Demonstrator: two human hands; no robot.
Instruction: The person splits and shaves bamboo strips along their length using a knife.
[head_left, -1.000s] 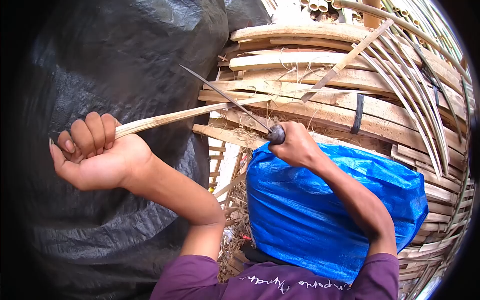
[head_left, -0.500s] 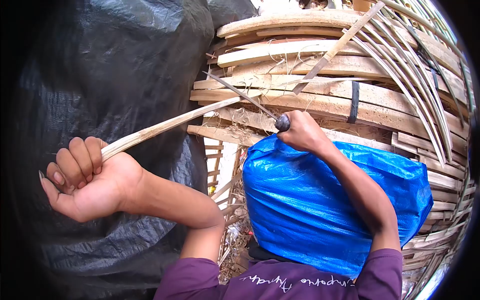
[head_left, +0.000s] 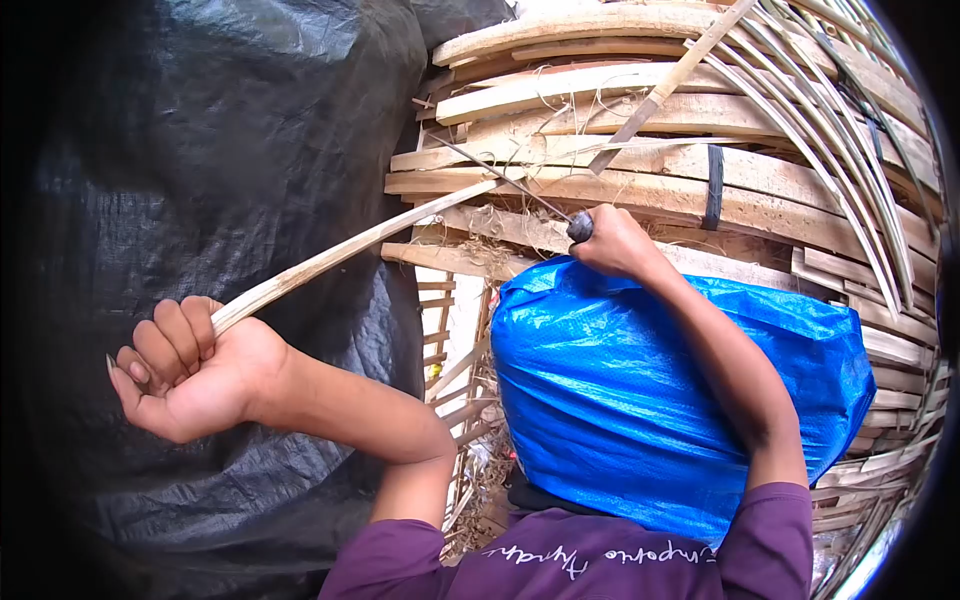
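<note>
Beside a stack of boards (head_left: 790,215), one person worked bare-handed between two large pieces of plastic. Left hand (head_left: 200,375): well out to the person's left, fingers curled closed around the near end of a long wooden strip (head_left: 330,262). The strip ran up and to the right from that fist, pale and slightly bowed, its far end over the edge of the boards. Right hand (head_left: 615,243): closed around the dark handle of a knife (head_left: 580,227), its thin blade pointing up and leftward. Blade crossed the strip near the far end; contact between them could not be made out.

Coverings: blue plastic (head_left: 620,400) bulged beneath the right forearm, just in front of the purple shirt (head_left: 590,545). Sack or sheet, I could not tell; whatever lay inside or under it was hidden. Black plastic (head_left: 230,180) hung creased behind the left hand, likewise concealing what it covered.

Stack: boards lay in close rows, a black band (head_left: 714,187) across two of them. One flat stick (head_left: 650,105) rested aslant on top. Thin strips (head_left: 888,262) curved down the right side. Curled shavings (head_left: 490,225) had caught among the boards near the blade; below, slats (head_left: 435,303) showed beside the black plastic.
</note>
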